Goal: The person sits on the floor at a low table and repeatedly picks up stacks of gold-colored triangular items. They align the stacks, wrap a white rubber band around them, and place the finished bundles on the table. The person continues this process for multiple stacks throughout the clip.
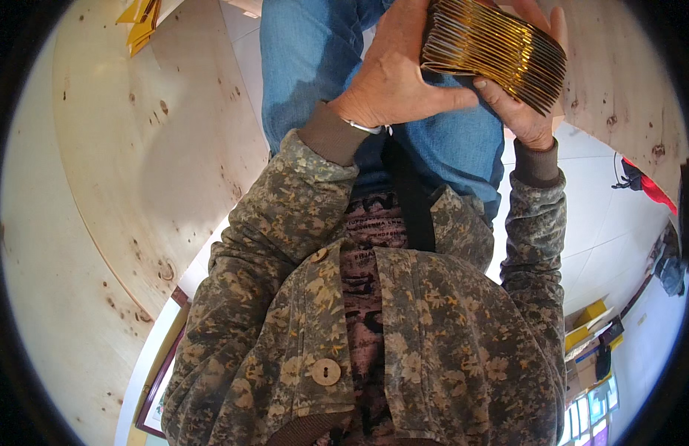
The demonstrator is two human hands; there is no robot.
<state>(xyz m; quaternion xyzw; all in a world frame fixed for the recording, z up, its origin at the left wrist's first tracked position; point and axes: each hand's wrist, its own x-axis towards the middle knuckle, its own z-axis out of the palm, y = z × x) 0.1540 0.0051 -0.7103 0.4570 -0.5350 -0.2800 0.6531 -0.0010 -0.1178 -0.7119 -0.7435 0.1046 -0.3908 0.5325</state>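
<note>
Here, a fanned stack (pixel 493 52) of thin, glossy gold pieces is held up over the person's denim-clad legs (pixel 303 67), with pale wooden surfaces (pixel 196 149) on either side. The right hand (pixel 526 123) grips it, thumb at its near edge. The left hand (pixel 396 82) sits at its left end, thumb stretched out; whether its other fingers grasp, I cannot tell. This looks like gathering or evening the stack; the next move seems to call for steady, level pressure.

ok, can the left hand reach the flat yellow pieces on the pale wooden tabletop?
Probably, if the left hand leaves the shiny gold layered stack; nothing visible blocks the way to the yellow pieces.
</note>
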